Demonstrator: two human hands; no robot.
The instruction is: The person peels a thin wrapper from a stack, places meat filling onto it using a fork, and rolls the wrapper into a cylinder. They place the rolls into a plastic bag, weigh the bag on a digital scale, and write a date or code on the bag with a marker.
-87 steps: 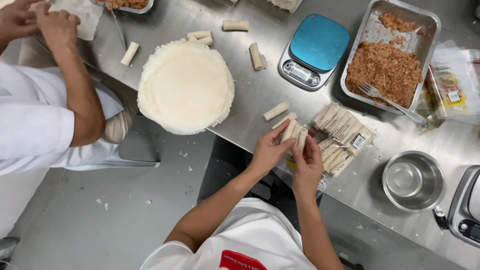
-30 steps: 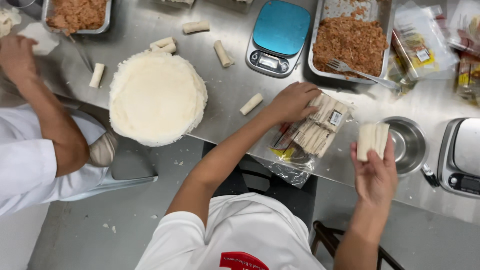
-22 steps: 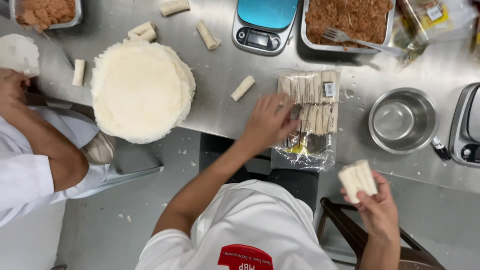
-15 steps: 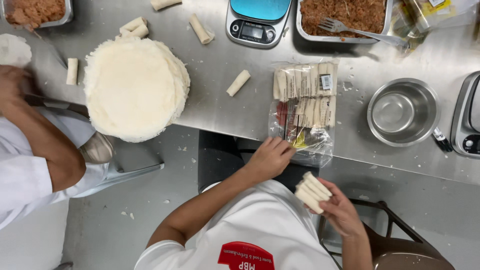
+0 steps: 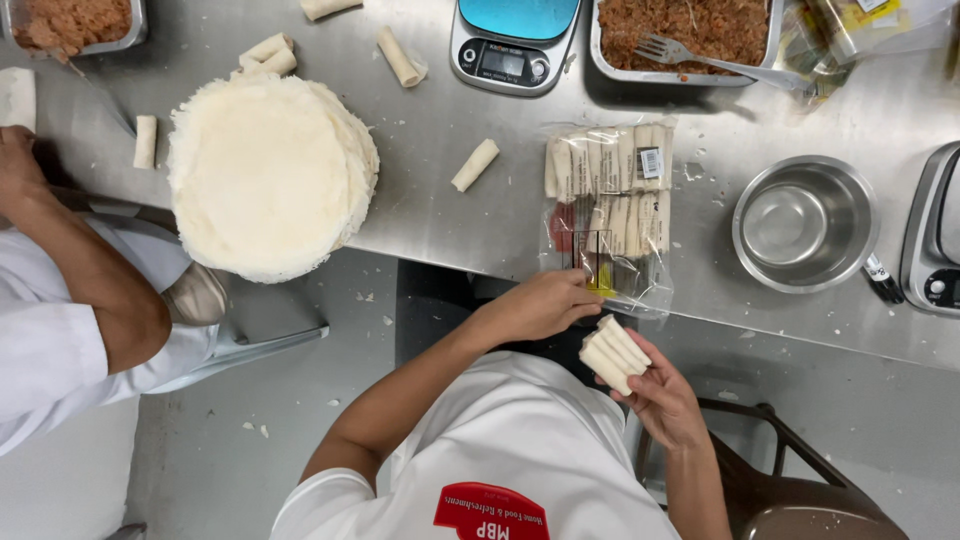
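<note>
My right hand (image 5: 662, 397) holds a small bundle of pale sticks (image 5: 613, 353) below the table edge, close to my body. My left hand (image 5: 545, 303) hovers right beside the bundle, fingers curled near it and near the lower edge of a clear plastic packet (image 5: 610, 200) of the same pale sticks lying on the steel table (image 5: 480, 220). Whether the left fingers touch the bundle or the packet I cannot tell. A tall round stack of white wrappers (image 5: 268, 175) sits to the left. One rolled piece (image 5: 474, 165) lies between the stack and the packet.
A blue-topped scale (image 5: 514, 40), a tray of brown shredded filling (image 5: 690, 30) with a fork (image 5: 715, 62), a steel bowl (image 5: 805, 222) and several finished rolls (image 5: 400, 57) occupy the table. A second scale (image 5: 935, 240) is at right. Another person's arm (image 5: 70, 270) works at far left.
My right hand lifted a bundle of sticks from the packet and brought it down toward my body. My left hand left the packet and came beside it.
</note>
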